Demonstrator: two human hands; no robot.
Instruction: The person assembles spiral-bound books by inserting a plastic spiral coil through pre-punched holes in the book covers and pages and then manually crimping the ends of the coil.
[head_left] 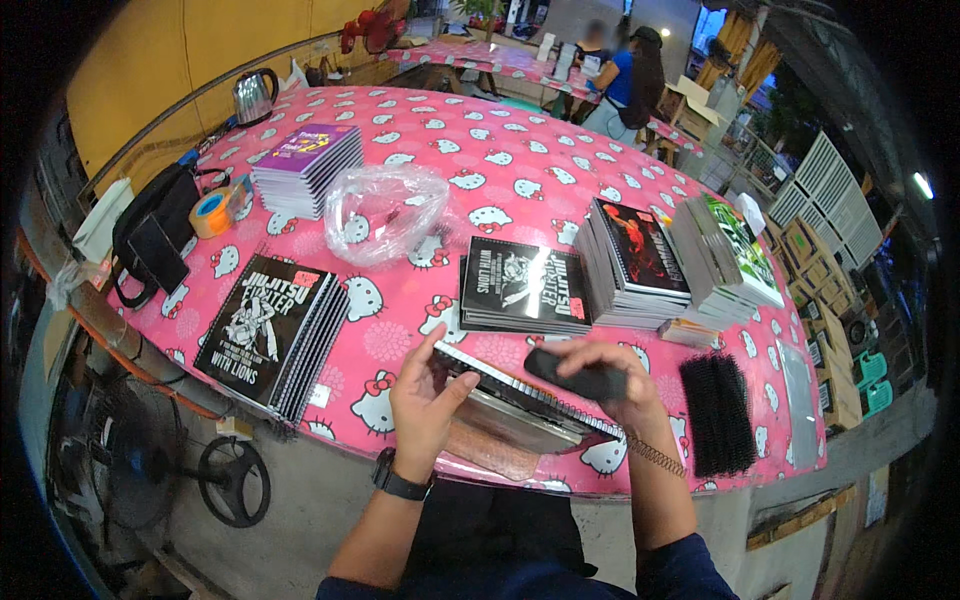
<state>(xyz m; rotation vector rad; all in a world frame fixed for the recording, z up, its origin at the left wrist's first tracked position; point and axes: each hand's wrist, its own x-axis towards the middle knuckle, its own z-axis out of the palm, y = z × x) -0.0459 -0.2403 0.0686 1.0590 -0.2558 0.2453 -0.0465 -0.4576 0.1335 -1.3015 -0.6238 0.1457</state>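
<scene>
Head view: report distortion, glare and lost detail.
Head view: the edges of the pink table bow, and the frame's corners go black; head view again: white highlights streak the clear plastic bag, and the lamp at far right glares; same head view: the dark object in the right hand shows hardly any surface detail.

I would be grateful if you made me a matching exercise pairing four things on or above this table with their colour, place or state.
Column one:
1. Left hand
2. Right hand
3. Black spiral coils
4. Roll of tape

Column two:
A. Lying in a pile, to the right of both hands
B. Holding a dark, block-like object
C. Orange, beside a black bag
D. Gripping a spiral-edged book

Right pairs: 1-D, 2-B, 3-A, 4-C
</scene>
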